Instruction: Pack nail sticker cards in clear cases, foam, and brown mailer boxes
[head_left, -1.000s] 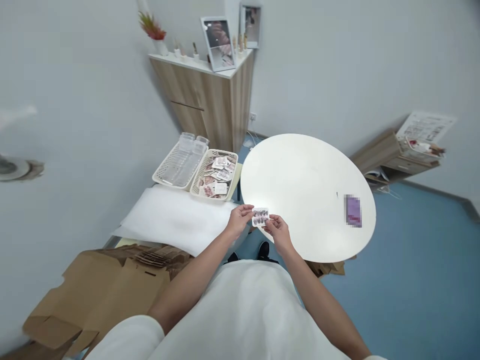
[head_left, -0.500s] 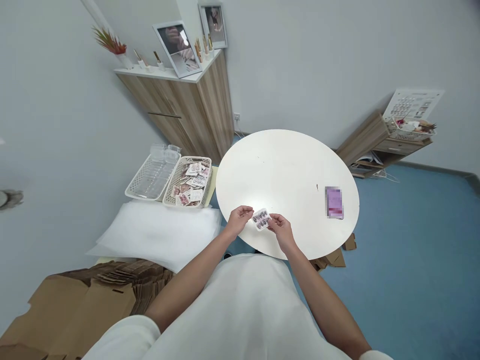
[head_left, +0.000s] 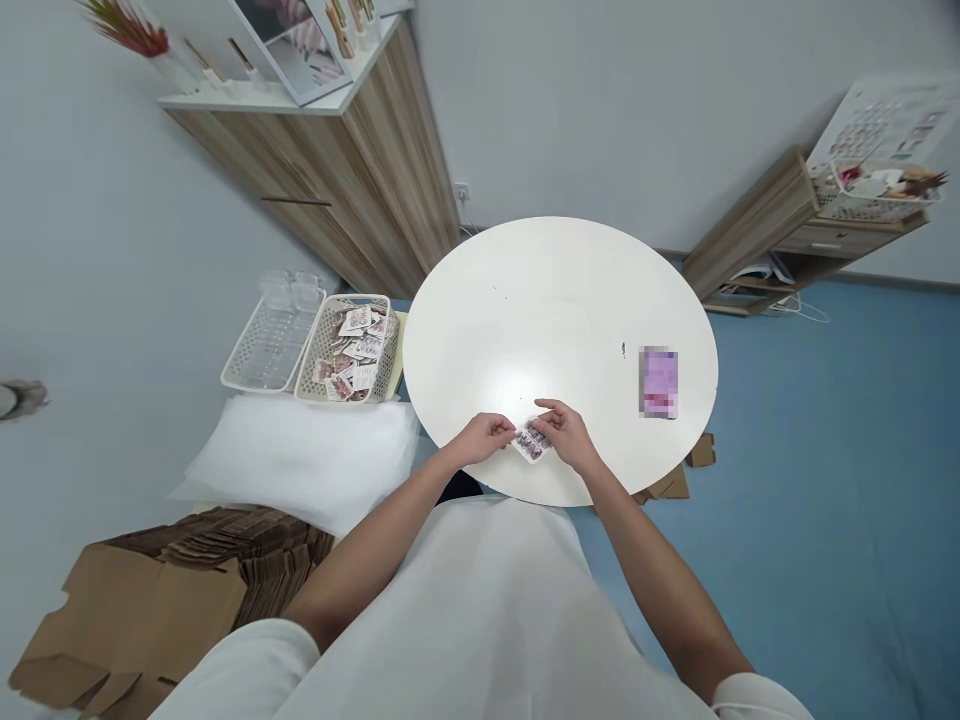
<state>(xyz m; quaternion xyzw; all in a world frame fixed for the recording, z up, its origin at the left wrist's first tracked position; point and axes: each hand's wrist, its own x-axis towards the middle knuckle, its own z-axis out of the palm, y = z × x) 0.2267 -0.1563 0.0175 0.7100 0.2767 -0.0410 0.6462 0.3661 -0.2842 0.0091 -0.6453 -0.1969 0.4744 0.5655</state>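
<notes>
Over the near edge of the round white table (head_left: 559, 300), a small white pack of press-on nails (head_left: 531, 446) is held tilted, its rows of dark patterned nails facing up. My left hand (head_left: 486, 438) is closed, pinching the pack's left corner between thumb and fingertips. My right hand (head_left: 564, 432) grips the upper right side, thumb across its face and index finger stretched out above; the other fingers are partly hidden.
A purple pixelated packet (head_left: 659, 383) lies at the table's right. To the left stand a white basket (head_left: 306, 372) of similar packs, another basket (head_left: 229, 365) with clear plastic boxes, white foam sheets (head_left: 300, 445) and flattened cardboard boxes (head_left: 150, 610).
The view has tipped down and closer. My right hand has shifted over the pack, its thumb covering more of the face and its index finger lifted; my left hand still pinches the left side.
</notes>
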